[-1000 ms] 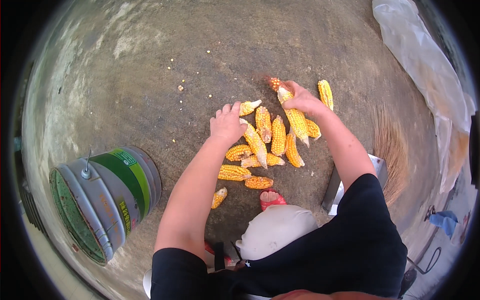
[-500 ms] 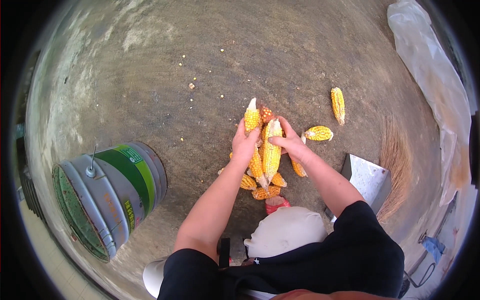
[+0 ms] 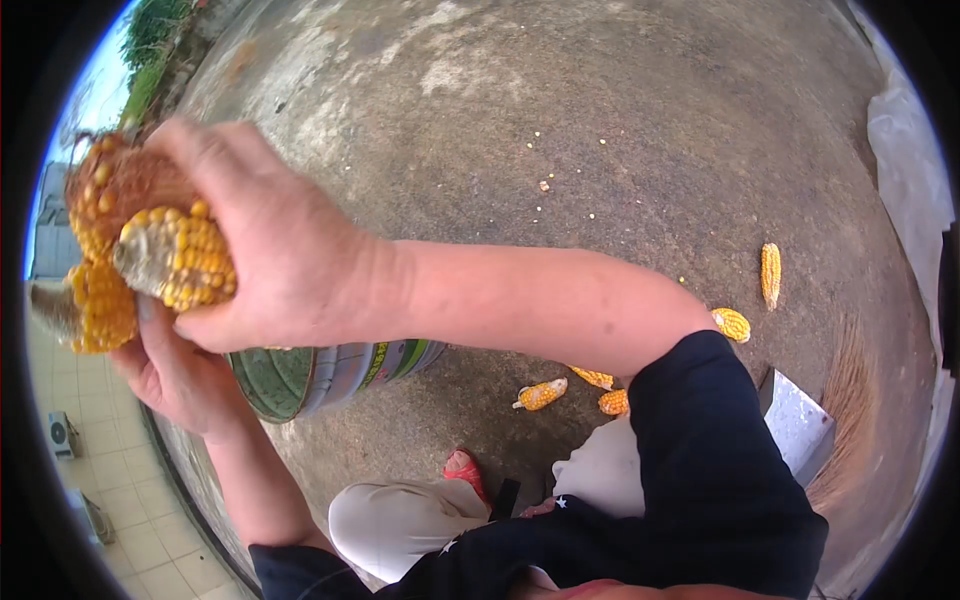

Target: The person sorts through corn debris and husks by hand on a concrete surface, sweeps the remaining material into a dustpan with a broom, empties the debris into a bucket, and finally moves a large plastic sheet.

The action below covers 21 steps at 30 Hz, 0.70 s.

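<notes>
Raised at the upper left, a bunch of yellow corn cobs (image 3: 180,258) is gripped between my two hands. My right hand (image 3: 270,235) wraps the bunch from the right, its fingers over the top. My left hand (image 3: 175,370) closes round it from below. One cob in the bunch (image 3: 105,190) has reddish-brown patches with few kernels. Beyond and below my right forearm stands a grey and green metal bucket (image 3: 350,375), its green inside partly showing. The forearm hides part of it. Several other cobs lie on the ground, including one (image 3: 541,395) in front of my feet.
A metal dustpan (image 3: 797,425) and a straw broom (image 3: 848,425) lie to the right. Two cobs, one of them farther off (image 3: 771,275), are near them. Loose kernels dot the concrete (image 3: 620,200). A pale plastic sheet (image 3: 905,150) runs along the right edge.
Both hands have lifted a bunch of cobs off the ground pile and carried it up and left, over by the bucket. The view has turned left. Fewer cobs lie near my feet.
</notes>
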Each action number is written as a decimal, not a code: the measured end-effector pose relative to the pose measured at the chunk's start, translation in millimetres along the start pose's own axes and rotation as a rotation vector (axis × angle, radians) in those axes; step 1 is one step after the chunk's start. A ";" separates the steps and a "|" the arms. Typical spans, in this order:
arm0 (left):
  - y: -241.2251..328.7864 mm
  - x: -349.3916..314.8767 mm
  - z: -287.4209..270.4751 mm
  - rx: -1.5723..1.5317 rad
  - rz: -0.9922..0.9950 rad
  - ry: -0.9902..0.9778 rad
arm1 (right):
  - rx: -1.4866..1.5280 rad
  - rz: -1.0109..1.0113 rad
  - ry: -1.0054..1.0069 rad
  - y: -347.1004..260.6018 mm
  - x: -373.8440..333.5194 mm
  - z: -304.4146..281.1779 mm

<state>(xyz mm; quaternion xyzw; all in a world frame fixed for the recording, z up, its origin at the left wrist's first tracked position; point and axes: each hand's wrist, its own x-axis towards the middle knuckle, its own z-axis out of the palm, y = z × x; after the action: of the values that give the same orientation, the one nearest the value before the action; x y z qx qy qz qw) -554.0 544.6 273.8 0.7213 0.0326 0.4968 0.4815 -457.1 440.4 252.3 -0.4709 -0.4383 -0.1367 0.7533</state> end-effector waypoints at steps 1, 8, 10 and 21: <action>-20.0 1.2 -29.5 0.051 -0.024 0.092 | -0.016 -0.029 -0.016 16.6 -5.8 36.5; -44.5 -46.7 -159.1 0.663 -0.429 -0.185 | -0.244 0.013 -0.546 38.5 -75.0 15.9; -45.9 -61.4 -153.9 0.706 -0.379 -0.394 | -0.477 0.115 -0.507 41.9 -90.7 -93.1; -56.9 -242.6 103.7 0.609 0.291 -1.816 | -1.716 1.656 0.069 -34.5 -364.4 -476.6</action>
<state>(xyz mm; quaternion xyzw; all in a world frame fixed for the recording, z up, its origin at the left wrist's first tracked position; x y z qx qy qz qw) -574.2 378.8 61.7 0.9211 -0.3141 -0.2248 0.0497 -435.9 -48.1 -97.1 -0.9564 0.2539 0.1298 0.0631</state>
